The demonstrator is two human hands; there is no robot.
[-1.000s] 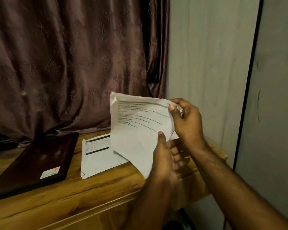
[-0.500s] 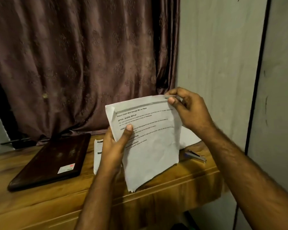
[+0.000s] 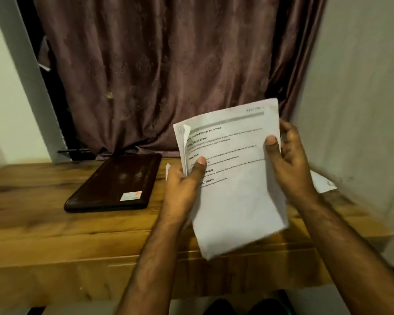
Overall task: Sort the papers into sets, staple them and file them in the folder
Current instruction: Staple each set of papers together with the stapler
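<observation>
1. The dark brown folder (image 3: pixel 114 183) is lying shut on the wooden table (image 3: pixel 43 223) at about 9 o'clock from the hands, untouched; nothing is being filed yet.
2. The left hand (image 3: pixel 182 192) is now gripping the left edge of the paper set (image 3: pixel 232 178), thumb across the print and fingers behind. A second ago it was supporting the sheets from below, so it has slid up to square the stack.
3. The paper set is being held in the air above the table's front edge, between both hands. Its long axis is running from 12 o'clock, the heading end, down to 6 o'clock, leaning slightly toward 11; the printed face is turned to the camera. The top-left corner is curling.
4. The right hand (image 3: pixel 289 160) is pinching the right edge, having dropped from the top corner.
5. A loose sheet (image 3: pixel 321 181) is lying at 3 o'clock. Judging by this, stapling comes next.
</observation>
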